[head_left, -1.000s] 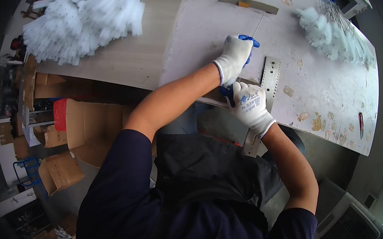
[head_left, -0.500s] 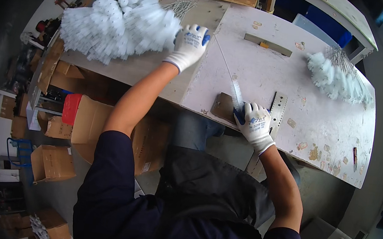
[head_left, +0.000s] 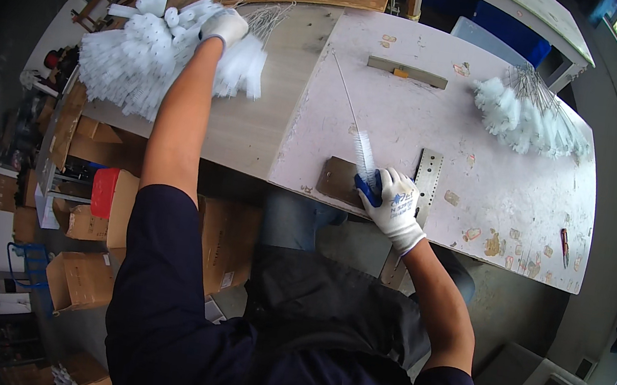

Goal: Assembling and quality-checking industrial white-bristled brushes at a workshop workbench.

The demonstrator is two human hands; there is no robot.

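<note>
- While my gloved right hand (head_left: 396, 204) rests by the near edge of the table (head_left: 381, 116), its thumb and fingers pinch the bristled end of a white tube brush (head_left: 365, 155), whose thin wire stem slants toward the far left.
- My gloved left hand (head_left: 225, 27) is on the large pile of white brushes (head_left: 130, 64) at the table's left end; I cannot tell whether its fingers grip one.
- Just left of my right hand, a brown plate (head_left: 337, 179) lies along the near edge; just right, a perforated metal strip (head_left: 427, 175) juts past that edge.
- Toward the far edge lies a narrow bar (head_left: 421, 76); a smaller brush bundle (head_left: 525, 116) lies near the far right corner.
</note>
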